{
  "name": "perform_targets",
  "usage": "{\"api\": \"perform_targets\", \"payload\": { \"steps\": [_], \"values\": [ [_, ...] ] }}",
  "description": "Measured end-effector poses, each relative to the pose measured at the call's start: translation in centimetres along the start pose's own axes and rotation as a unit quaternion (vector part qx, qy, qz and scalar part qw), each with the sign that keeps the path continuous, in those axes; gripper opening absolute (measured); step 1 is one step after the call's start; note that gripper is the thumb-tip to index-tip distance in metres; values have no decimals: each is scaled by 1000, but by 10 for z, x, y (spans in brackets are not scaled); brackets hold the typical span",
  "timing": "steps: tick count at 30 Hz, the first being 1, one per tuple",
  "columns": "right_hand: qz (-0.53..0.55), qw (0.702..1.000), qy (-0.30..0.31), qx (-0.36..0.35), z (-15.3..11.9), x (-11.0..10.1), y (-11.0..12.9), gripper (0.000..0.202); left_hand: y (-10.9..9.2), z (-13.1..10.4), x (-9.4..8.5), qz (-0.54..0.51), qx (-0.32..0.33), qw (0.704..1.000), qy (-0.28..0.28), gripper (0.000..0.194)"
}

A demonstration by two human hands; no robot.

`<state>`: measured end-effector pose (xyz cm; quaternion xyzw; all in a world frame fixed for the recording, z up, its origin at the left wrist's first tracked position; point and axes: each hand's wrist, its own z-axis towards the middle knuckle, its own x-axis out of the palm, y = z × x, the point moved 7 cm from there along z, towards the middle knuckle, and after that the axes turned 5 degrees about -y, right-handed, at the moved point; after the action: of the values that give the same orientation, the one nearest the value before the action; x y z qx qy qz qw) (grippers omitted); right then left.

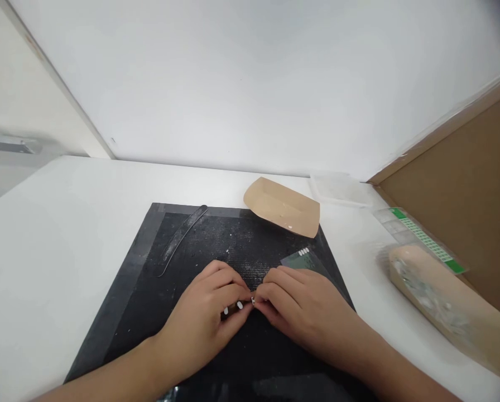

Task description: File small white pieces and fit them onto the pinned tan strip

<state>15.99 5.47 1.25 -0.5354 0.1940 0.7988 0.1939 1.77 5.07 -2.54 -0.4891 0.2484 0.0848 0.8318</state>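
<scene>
My left hand (pixel 214 304) is closed in a pinch over the black mat (pixel 145 301). It holds a small brownish strip (pixel 232 309) that carries white oval pieces (pixel 240 305). Fingertip to fingertip with it, my right hand (pixel 298 298) is also closed, pinching a tiny white piece (pixel 253 300) whose kind I cannot make out. Fingers hide most of both items. Just beyond the right hand lies a clear greenish sheet (pixel 294 260) with several white ovals along its upper edge, partly covered by that hand.
A dark nail file (pixel 183 237) with a curved edge lies on the mat's far left. The brown paper tray (pixel 281 206) overlaps the far right edge. On the right are another tray (pixel 438 307) of clear plastic bits, a green-labelled clear case (pixel 426 240) and a cardboard panel (pixel 455 156).
</scene>
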Motion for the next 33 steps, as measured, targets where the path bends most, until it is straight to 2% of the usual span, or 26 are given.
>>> {"api": "perform_targets", "payload": {
  "steps": [10, 20, 33],
  "values": [
    [-5, 1000, -28, -2, 3, -5, 3, 17, 1, 0, -1, 1, -10, 1000, -11, 11],
    [2, 1000, -11, -6, -1, 3, 4, 13, 1, 0, 0, 4, -9, 1000, -13, 12],
    [-9, 1000, -22, -10, 1, -1, 4, 13, 2, 0, -1, 7, -15, 1000, -11, 11]
  ]
}}
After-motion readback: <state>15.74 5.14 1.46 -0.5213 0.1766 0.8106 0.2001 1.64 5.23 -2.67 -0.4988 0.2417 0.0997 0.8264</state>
